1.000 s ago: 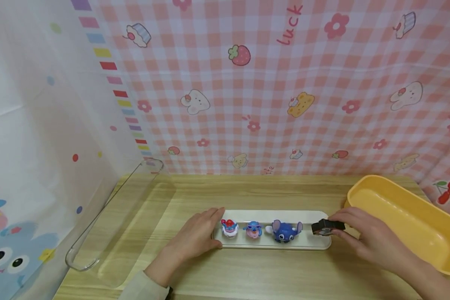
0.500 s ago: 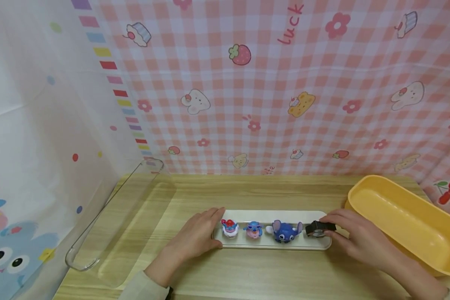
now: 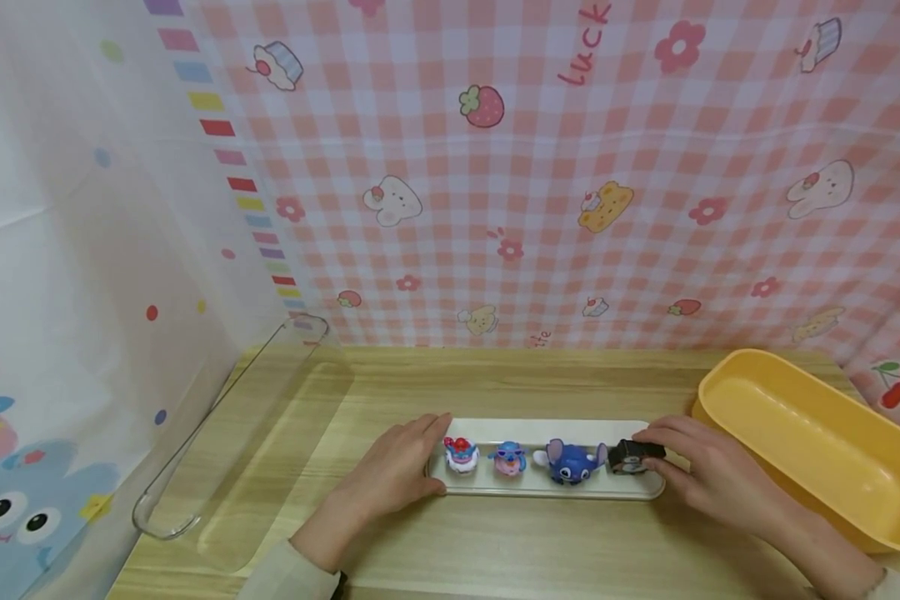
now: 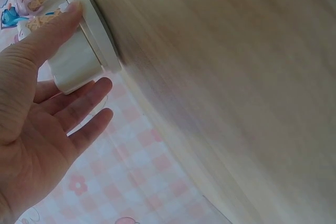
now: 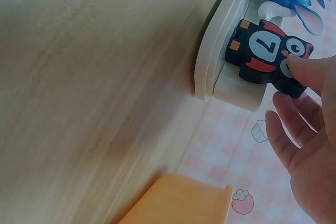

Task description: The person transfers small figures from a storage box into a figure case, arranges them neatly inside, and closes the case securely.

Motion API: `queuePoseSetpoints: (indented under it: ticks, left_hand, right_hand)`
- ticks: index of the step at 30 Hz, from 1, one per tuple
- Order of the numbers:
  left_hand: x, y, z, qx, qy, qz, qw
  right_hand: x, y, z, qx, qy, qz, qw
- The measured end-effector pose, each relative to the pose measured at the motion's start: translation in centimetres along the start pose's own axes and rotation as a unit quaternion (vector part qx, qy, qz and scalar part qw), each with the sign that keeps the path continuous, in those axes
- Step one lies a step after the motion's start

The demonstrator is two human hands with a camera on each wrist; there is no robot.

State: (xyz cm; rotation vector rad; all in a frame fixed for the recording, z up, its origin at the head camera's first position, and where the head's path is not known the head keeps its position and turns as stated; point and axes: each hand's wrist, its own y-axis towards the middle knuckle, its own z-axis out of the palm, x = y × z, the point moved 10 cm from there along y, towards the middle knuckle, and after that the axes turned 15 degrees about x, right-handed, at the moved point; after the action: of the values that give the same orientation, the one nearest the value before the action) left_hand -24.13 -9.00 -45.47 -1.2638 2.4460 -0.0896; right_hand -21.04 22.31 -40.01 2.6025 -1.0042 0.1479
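A long white tray (image 3: 547, 493) lies on the wooden table, its left end held between the thumb and fingers of my left hand (image 3: 390, 468). In the left wrist view the thumb lies over the tray's edge. Along it stand two small blue-and-pink figurines, one (image 3: 461, 457) with a red top and one (image 3: 508, 458) with sunglasses, then a larger blue big-eared figurine (image 3: 572, 462). At the right end my right hand (image 3: 720, 471) pinches a black owl block (image 5: 265, 51) by its head. A white "7" disc and red wings show on the owl's front.
A yellow bin (image 3: 810, 450) stands at the right, close beside my right forearm. At the left lies a clear plastic container (image 3: 262, 433). A checkered cloth (image 3: 435, 208) hangs behind the table.
My right hand has moved left with the owl block, from over the tray's right end to a spot beside the big-eared figurine. The left hand keeps its hold on the tray.
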Motion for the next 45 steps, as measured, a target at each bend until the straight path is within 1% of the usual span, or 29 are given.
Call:
queuePoseSetpoints:
  ticks: [4,7,21,29,34,36,42,45]
  left_hand:
    - [-0.1,-0.1,-0.1,-0.010,0.001,0.008,0.9999]
    - [-0.1,0.0,-0.1,-0.012,0.003,0.010,0.9999]
    - [0.0,-0.1,0.0,-0.003,-0.003,0.000,1.0000]
    - [-0.1,-0.1,-0.2,-0.009,0.001,0.004,1.0000]
    - [-0.1,-0.1,-0.1,-0.002,-0.002,0.000,1.0000]
    - [0.0,-0.1,-0.1,0.001,-0.002,-0.002,1.0000]
    - [0.0,-0.1,-0.1,0.002,-0.004,-0.002,1.0000]
    - [0.0,-0.1,-0.1,0.004,-0.004,-0.003,1.0000]
  right_hand:
    - [0.0,0.2,0.1,0.004,0.000,0.007,1.000]
    - [0.0,0.2,0.1,0.003,0.001,0.008,1.000]
    - [0.1,0.2,0.2,-0.012,0.009,0.012,1.000]
    - [0.0,0.2,0.2,-0.013,0.010,0.020,1.000]
    - [0.0,0.2,0.2,-0.014,0.013,0.020,1.000]
    - [-0.1,0.2,0.3,-0.011,0.014,0.029,0.999]
    - [-0.9,-0.2,0.0,0.002,0.024,0.079,0.997]
    - [-1.3,-0.4,-0.3,0.009,0.024,0.092,0.995]
